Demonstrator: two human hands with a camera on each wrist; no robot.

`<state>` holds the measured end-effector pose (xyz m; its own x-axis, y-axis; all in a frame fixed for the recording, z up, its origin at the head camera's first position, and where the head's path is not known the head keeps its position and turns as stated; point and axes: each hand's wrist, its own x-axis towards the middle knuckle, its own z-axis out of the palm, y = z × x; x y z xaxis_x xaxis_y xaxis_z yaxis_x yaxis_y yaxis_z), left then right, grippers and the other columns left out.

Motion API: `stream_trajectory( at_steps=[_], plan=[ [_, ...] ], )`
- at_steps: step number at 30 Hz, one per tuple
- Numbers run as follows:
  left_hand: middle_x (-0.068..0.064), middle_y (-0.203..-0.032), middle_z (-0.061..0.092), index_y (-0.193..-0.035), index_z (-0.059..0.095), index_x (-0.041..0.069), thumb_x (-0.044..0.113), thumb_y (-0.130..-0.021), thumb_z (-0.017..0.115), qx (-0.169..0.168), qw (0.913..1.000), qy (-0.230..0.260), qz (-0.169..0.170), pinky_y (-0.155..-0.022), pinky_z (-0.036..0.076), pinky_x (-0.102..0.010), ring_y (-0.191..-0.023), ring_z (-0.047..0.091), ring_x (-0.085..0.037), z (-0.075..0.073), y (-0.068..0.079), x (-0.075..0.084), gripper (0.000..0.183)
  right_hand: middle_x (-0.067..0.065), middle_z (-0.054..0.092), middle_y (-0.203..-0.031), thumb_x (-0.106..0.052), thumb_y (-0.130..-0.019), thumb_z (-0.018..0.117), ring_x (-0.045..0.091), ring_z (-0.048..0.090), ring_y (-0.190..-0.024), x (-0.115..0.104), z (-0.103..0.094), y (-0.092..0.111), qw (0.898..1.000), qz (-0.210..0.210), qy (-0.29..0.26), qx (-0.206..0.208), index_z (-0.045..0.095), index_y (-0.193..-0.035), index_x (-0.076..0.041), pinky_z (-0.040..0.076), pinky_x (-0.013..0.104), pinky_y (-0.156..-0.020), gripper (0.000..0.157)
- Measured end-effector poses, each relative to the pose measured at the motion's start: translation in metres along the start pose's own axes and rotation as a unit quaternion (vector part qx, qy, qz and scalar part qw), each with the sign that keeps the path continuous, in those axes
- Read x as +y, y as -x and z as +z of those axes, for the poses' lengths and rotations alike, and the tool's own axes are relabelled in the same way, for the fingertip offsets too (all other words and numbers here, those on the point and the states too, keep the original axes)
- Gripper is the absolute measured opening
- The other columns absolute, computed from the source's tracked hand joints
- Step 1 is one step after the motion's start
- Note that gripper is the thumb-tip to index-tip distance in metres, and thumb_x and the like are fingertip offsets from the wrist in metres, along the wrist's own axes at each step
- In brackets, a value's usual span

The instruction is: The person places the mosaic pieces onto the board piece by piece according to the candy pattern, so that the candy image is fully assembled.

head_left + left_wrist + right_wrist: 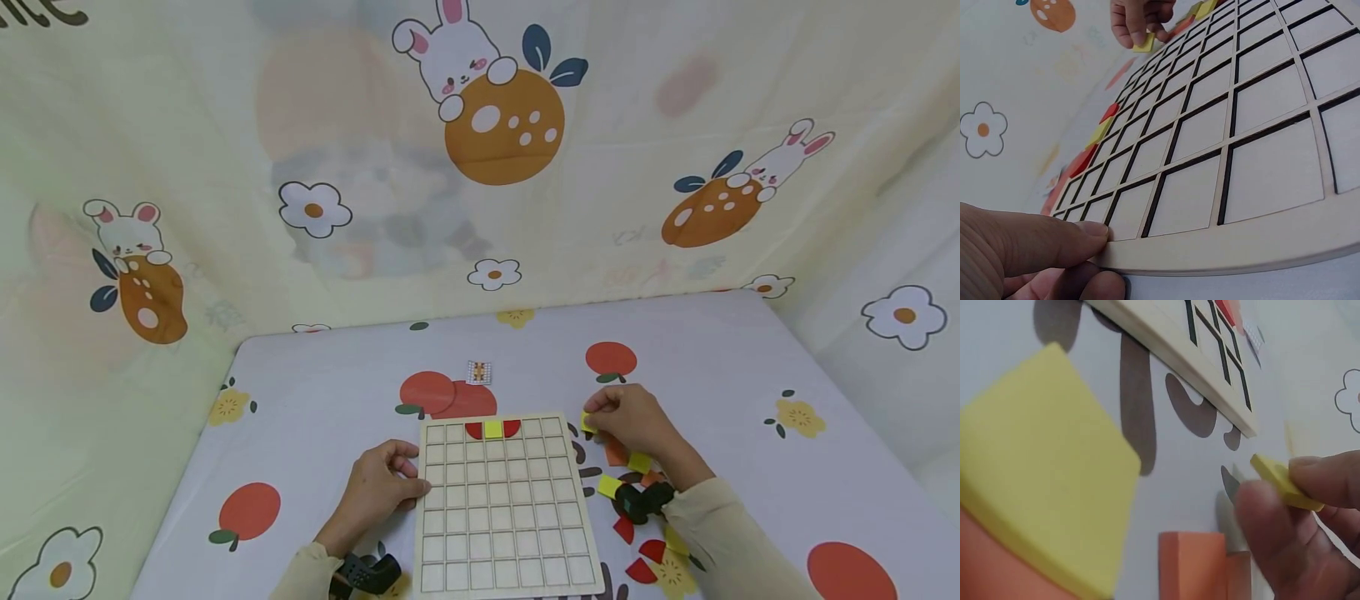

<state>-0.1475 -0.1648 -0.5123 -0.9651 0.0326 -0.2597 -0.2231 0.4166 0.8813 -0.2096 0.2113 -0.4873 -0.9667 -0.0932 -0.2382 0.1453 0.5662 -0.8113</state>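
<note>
A wooden grid board (502,498) lies on the table. Its far row holds a yellow square tile (492,429) between two red rounded pieces, one of them on the left (474,432). My left hand (378,483) grips the board's left edge; the left wrist view shows the thumb (1088,234) on top of the rim and curled fingers below it. Just past the board's far right corner, my right hand (630,421) pinches a small yellow tile (1275,478) between thumb and fingertips. The tile is tilted in the right wrist view.
Loose pieces are scattered right of the board, under and beside the right forearm: a yellow tile (609,486), an orange piece (617,452), a red piece (641,572) and several others. Beyond the board lies a small patterned card (478,372). A printed curtain (360,283) stands behind the table.
</note>
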Motion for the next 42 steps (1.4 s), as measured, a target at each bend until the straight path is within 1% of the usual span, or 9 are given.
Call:
stream_trajectory(
  at_steps=[2,4,9,17,21,27,29,36,42],
  plan=[
    [-0.007,-0.087,0.064,-0.118,0.065,-0.002,-0.002,-0.078,0.086,0.0,1.0,0.0,-0.001,-0.057,0.06,-0.029,-0.066,0.065,-0.015,0.0,0.0,0.0,0.045,0.01,0.07,-0.089,-0.007,-0.094,0.074,0.02,0.07,-0.072,-0.001,0.001,0.0,1.0,0.004,-0.009,-0.002,0.071,-0.106,0.002,0.059,0.03,-0.067,0.015],
    [-0.007,-0.087,0.064,-0.118,0.065,-0.002,-0.001,-0.078,0.086,0.0,1.0,0.0,-0.002,-0.057,0.06,-0.03,-0.065,0.065,-0.015,0.0,0.0,0.0,0.046,0.009,0.069,-0.092,-0.007,-0.093,0.075,0.021,0.068,-0.077,-0.001,0.002,-0.001,1.0,0.006,-0.006,-0.002,0.072,-0.109,0.001,0.058,0.029,-0.068,0.019],
    [-0.007,-0.086,0.063,-0.118,0.065,-0.002,-0.002,-0.077,0.087,0.001,1.0,0.001,-0.004,-0.056,0.059,-0.029,-0.064,0.064,-0.015,0.0,0.0,0.001,0.046,0.009,0.065,-0.094,-0.004,-0.086,0.079,0.024,0.059,-0.087,-0.001,0.005,-0.001,1.0,0.005,0.027,0.003,0.075,-0.112,-0.002,0.054,0.03,-0.069,0.027],
    [-0.007,-0.087,0.063,-0.118,0.065,-0.002,-0.002,-0.077,0.086,0.001,1.0,0.0,-0.005,-0.056,0.059,-0.029,-0.064,0.063,-0.015,0.001,0.001,0.001,0.046,0.009,0.063,-0.094,-0.003,-0.084,0.081,0.026,0.056,-0.09,0.001,0.009,-0.003,0.995,0.002,0.094,0.013,0.075,-0.11,-0.002,0.052,0.029,-0.067,0.027],
    [-0.008,-0.087,0.063,-0.119,0.064,-0.002,-0.002,-0.078,0.086,0.0,1.0,0.001,-0.005,-0.056,0.059,-0.029,-0.064,0.063,-0.015,0.001,0.001,0.001,0.046,0.008,0.062,-0.091,-0.004,-0.084,0.081,0.025,0.056,-0.088,0.001,0.01,-0.003,0.994,0.006,0.109,0.016,0.075,-0.109,-0.002,0.051,0.029,-0.066,0.026],
    [-0.008,-0.087,0.063,-0.119,0.065,-0.002,-0.002,-0.078,0.086,0.0,1.0,0.002,-0.005,-0.056,0.059,-0.028,-0.064,0.064,-0.015,0.001,0.001,0.001,0.046,0.007,0.064,-0.091,-0.007,-0.084,0.081,0.024,0.057,-0.087,-0.005,0.014,-0.001,0.995,-0.002,0.102,0.02,0.075,-0.109,-0.002,0.051,0.03,-0.067,0.026],
    [-0.008,-0.088,0.063,-0.119,0.065,-0.002,-0.002,-0.077,0.086,0.001,1.0,0.002,-0.006,-0.056,0.059,-0.028,-0.064,0.064,-0.015,0.0,0.0,0.0,0.046,0.006,0.065,-0.091,-0.007,-0.083,0.081,0.023,0.057,-0.087,-0.008,0.017,0.001,0.995,-0.013,0.096,0.019,0.075,-0.108,-0.002,0.052,0.03,-0.067,0.026],
    [-0.008,-0.088,0.064,-0.119,0.065,-0.002,-0.002,-0.078,0.086,0.001,1.0,0.008,-0.006,-0.056,0.059,-0.028,-0.064,0.064,-0.015,0.0,0.0,0.001,0.046,0.004,0.065,-0.089,-0.008,-0.081,0.083,0.021,0.058,-0.085,-0.017,0.034,0.005,0.998,-0.014,0.068,0.007,0.074,-0.106,-0.004,0.052,0.029,-0.068,0.026],
    [-0.008,-0.087,0.064,-0.118,0.065,-0.002,-0.002,-0.078,0.086,-0.003,0.9999,0.009,-0.005,-0.056,0.058,-0.028,-0.064,0.064,-0.015,-0.001,0.0,0.002,0.045,0.002,0.065,-0.084,-0.007,-0.079,0.086,0.018,0.058,-0.081,-0.027,0.052,0.01,0.996,-0.049,0.079,-0.003,0.076,-0.099,-0.006,0.051,0.029,-0.067,0.023]
  ],
)
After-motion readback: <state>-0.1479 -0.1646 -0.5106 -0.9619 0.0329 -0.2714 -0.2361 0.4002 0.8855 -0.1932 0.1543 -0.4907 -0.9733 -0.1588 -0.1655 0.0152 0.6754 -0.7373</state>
